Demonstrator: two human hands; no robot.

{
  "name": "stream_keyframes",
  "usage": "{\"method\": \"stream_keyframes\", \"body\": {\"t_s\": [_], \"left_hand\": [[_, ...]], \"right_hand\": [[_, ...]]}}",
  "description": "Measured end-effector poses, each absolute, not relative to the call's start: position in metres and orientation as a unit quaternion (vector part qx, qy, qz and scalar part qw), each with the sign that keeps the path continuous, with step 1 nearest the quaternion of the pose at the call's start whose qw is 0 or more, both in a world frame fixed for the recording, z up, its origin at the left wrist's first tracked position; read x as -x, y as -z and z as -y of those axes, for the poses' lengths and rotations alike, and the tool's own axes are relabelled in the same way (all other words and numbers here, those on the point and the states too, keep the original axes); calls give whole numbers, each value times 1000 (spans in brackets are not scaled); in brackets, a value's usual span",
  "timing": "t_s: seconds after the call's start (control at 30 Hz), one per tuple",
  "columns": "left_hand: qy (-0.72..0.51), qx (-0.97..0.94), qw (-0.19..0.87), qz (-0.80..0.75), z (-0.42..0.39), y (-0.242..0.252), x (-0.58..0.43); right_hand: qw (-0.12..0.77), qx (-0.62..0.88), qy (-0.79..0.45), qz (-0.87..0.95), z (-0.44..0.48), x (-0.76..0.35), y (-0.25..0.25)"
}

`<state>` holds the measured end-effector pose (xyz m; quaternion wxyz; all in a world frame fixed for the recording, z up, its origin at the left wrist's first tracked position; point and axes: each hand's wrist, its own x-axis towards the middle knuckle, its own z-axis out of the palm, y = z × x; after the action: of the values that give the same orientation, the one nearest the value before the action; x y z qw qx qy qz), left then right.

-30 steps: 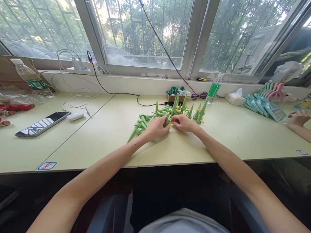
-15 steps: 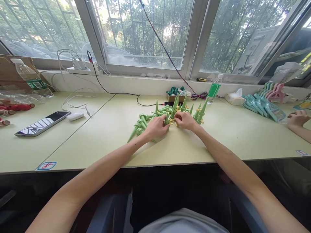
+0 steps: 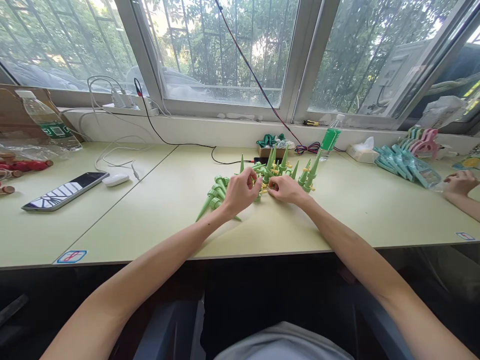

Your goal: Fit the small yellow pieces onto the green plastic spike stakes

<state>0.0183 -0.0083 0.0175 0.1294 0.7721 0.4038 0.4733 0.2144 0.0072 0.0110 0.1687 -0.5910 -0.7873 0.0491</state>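
Note:
My left hand (image 3: 240, 191) and my right hand (image 3: 285, 190) meet at the middle of the pale green table (image 3: 157, 220). Both are closed around one green cone spike (image 3: 258, 189) with a small yellow part (image 3: 264, 190) at its side; my left fingers wrap the spike and my right fingers pinch at the yellow part. A heap of lying green spikes (image 3: 215, 196) is just left of my left hand. Several upright spikes (image 3: 309, 176) stand behind and to the right of my right hand.
A phone (image 3: 64, 191) and a white mouse (image 3: 116, 179) lie at the left, with a water bottle (image 3: 48, 121) behind. A green bottle (image 3: 330, 137), cables and a small box sit by the window sill. Teal clips (image 3: 405, 162) and another person's hand (image 3: 460, 182) are at the right.
My left hand has lifted and turned, raising the spike from lying to more upright. My right hand stayed at the yellow part, shifting only slightly.

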Motion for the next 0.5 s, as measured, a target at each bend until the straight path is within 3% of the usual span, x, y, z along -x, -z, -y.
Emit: {"method": "stream_keyframes", "body": {"t_s": [0.23,0.5], "left_hand": [[-471,-771,138,-406,9,-17,-18],[-471,-769,136,-410,8,-17,-18]], "right_hand": [[179,594,-21,784,-11,-217,-9],[333,580,15,743,-15,-230,-15]]}}
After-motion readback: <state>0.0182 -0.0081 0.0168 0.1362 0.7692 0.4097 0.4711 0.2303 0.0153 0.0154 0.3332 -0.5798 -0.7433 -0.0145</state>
